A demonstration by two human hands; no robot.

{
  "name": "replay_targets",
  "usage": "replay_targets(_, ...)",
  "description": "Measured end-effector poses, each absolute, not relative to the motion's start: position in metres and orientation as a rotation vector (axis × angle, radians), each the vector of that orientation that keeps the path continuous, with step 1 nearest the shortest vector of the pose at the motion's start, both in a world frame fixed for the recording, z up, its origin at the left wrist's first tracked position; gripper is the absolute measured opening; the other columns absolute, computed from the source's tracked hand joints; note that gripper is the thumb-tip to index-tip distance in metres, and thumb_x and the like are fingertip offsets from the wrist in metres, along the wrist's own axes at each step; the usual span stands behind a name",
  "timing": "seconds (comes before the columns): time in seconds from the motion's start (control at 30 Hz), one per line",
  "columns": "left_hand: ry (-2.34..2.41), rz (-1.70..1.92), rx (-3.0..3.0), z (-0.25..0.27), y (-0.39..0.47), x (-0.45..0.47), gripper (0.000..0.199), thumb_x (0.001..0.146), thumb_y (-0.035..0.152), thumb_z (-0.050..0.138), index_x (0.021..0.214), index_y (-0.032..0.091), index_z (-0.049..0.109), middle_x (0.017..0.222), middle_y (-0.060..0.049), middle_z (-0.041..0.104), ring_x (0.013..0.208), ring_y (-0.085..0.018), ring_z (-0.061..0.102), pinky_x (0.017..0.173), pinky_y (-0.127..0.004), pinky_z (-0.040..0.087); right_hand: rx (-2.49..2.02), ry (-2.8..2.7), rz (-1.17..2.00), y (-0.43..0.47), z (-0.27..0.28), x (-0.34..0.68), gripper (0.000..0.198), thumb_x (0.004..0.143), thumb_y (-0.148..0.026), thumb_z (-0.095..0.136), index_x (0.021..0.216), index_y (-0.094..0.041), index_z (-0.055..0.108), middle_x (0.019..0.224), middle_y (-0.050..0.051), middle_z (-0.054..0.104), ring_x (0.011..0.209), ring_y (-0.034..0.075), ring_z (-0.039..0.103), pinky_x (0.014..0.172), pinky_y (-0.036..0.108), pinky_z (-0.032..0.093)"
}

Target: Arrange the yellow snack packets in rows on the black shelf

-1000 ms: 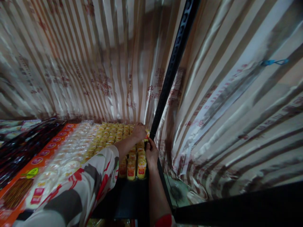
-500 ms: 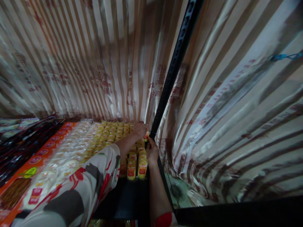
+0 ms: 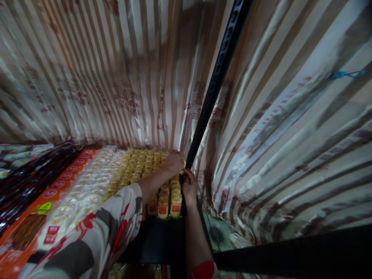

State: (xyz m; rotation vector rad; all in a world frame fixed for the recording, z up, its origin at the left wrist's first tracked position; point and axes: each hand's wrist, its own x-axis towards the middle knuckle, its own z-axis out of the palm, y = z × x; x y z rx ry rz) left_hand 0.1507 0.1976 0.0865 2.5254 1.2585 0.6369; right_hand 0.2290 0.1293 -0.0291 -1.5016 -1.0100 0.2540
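At the back right corner of the shelf my left hand (image 3: 174, 162) is closed, with its fingertips turned toward the black post. A small yellow packaged cake (image 3: 183, 166) shows between my two hands, mostly covered by them. My right hand (image 3: 190, 187) comes up from below along the shelf's right edge, thumb and fingers bent together against the same pack. Under and in front of my left forearm stand rows of yellow packaged cakes (image 3: 176, 203) in clear wrappers with red labels. How firmly each hand grips is hard to see in the dim light.
The black slotted post (image 3: 213, 89) rises beside my hands. Striped, printed sheeting (image 3: 139, 77) hangs behind and to the right. White wrapped packs (image 3: 84, 186), an orange package strip (image 3: 58, 182) and dark shiny packets (image 3: 31, 182) lie to the left. A thin wire (image 3: 207, 217) hangs at the right.
My left hand has shifted slightly right toward the post. The right fingers have drawn closer together, and the pack's red label is now hidden. The view has shifted slightly.
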Motion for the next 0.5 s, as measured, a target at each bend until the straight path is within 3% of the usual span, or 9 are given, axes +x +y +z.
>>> replay_targets(0.27,0.974,1.379,2.081,0.1,0.083,0.106,0.026,0.079,0.007,0.044,0.091,0.019,0.063,0.094,-0.004,0.063,0.096,-0.015,0.055,0.09,-0.03,0.044,-1.537,-0.9,0.466,0.04,0.017,0.203,0.045,0.079,-0.035,0.042,0.116,-0.013,0.057,0.119,0.012,0.059,0.111,0.022,0.053,0.096,0.04,0.04)
replay_targets(0.37,0.901,1.365,1.992,0.094,0.02,0.059,0.022,0.083,0.01,0.042,0.089,0.018,0.062,0.091,-0.005,0.064,0.092,-0.015,0.057,0.086,-0.03,0.045,-1.615,-0.998,0.506,-0.047,0.026,0.184,0.043,0.084,-0.039,0.044,0.121,-0.019,0.053,0.127,0.008,0.054,0.118,0.022,0.048,0.099,0.039,0.039)
replay_targets(0.5,0.887,1.026,1.936,0.067,-0.059,-0.014,0.026,0.081,0.007,0.04,0.09,0.019,0.062,0.088,-0.005,0.064,0.083,-0.013,0.06,0.074,-0.023,0.047,-1.628,-1.35,0.575,-0.167,0.025,0.16,0.033,0.087,-0.04,0.044,0.111,-0.025,0.061,0.114,0.007,0.062,0.109,0.024,0.055,0.092,0.039,0.046)
